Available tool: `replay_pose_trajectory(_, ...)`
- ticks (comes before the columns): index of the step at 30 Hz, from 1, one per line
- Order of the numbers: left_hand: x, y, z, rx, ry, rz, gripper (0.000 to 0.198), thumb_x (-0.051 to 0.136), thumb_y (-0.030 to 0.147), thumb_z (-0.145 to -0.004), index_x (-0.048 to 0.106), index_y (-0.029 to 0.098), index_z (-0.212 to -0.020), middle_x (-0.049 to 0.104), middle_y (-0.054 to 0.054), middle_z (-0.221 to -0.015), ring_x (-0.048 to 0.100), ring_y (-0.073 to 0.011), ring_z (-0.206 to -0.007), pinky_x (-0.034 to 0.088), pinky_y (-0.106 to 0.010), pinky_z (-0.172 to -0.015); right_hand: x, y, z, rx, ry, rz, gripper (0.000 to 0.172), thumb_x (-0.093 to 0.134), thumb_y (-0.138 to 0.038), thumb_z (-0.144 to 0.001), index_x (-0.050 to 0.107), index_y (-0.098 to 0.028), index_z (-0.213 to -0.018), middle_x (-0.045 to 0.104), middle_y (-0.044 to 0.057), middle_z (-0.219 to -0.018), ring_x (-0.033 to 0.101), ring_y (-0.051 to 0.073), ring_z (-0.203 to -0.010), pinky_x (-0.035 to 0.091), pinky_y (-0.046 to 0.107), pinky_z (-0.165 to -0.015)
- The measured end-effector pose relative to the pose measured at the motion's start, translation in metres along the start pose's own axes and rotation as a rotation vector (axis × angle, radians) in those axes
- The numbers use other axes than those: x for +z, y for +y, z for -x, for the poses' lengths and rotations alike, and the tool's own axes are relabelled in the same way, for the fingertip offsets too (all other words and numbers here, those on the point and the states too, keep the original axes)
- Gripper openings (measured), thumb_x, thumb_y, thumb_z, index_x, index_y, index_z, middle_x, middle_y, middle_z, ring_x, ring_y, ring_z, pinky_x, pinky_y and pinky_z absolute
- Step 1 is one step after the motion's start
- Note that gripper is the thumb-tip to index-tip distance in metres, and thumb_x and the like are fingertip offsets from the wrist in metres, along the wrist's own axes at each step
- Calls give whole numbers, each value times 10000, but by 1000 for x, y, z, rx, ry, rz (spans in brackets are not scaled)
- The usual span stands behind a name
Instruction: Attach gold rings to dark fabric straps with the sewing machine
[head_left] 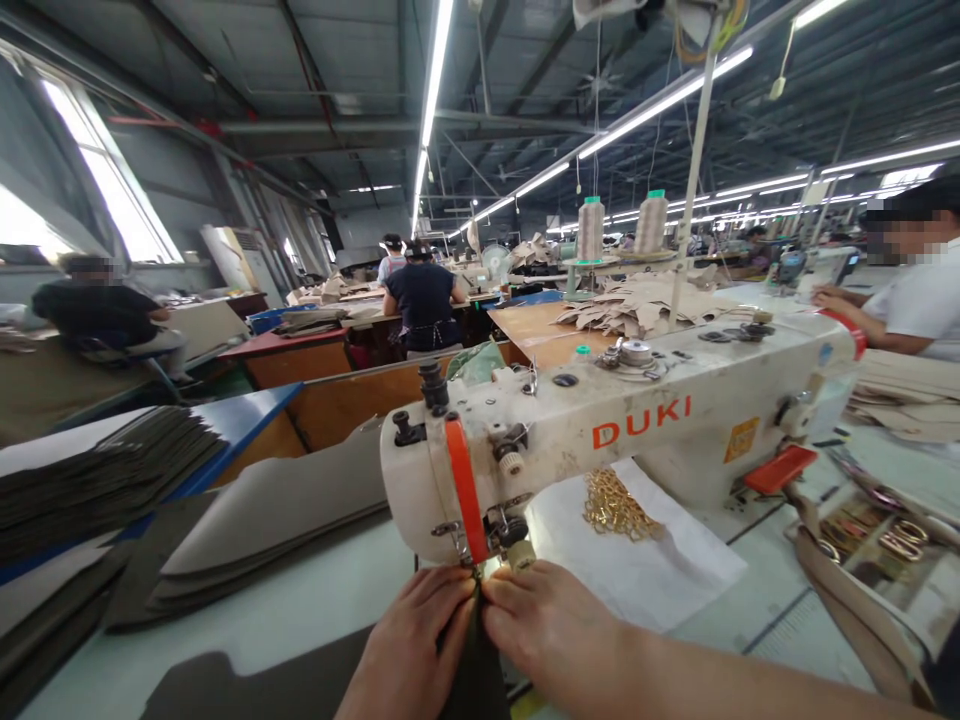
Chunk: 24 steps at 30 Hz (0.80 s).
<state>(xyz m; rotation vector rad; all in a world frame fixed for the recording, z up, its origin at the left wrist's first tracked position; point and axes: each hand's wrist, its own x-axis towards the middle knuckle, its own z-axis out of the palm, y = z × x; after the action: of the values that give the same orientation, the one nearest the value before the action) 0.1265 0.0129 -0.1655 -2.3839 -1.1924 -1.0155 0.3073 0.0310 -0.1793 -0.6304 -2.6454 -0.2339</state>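
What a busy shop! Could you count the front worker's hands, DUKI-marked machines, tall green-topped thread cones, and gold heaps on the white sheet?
Hands (left hand, right hand): 2
DUKI-marked machine: 1
Tall green-topped thread cones: 2
Gold heap on the white sheet: 1
Total: 6

Your sewing machine [555,440] reads "DUKI", orange-red capitals [643,423] along its side; square orange label [742,440] farther right on it, print illegible; ruler scale [787,622] on your table [315,572], marks unreadable
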Motion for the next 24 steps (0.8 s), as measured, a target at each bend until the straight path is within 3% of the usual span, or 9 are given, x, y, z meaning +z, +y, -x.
replay_pose_trajectory(13,-4,4,5,-117,-137,80,215,471,158,-862,677,199,-909,738,-59,-894,694,-201,-871,590,-357,-821,-13,-2,-3,27,-85,-29,19,597,-130,-866,594,-119,-881,643,74,-950,585,208,-897,473,326,-795)
replay_pose_trajectory(18,-12,9,16,-136,-207,-9,253,495,209,-869,666,169,-1052,726,-89,-1054,665,-227,-1019,558,-395,-889,-14,-3,5,10,-58,-52,42,598,-157,-881,576,-135,-909,634,46,-973,568,189,-933,448,313,-852)
replay_pose_trajectory(24,-15,10,23,-101,-321,-115,314,451,242,-906,636,156,-1145,676,-90,-1192,633,-193,-1094,510,-344,-940,-18,-3,11,-35,-57,-40,26,578,-176,-899,563,-157,-887,617,24,-900,552,178,-890,427,303,-838)
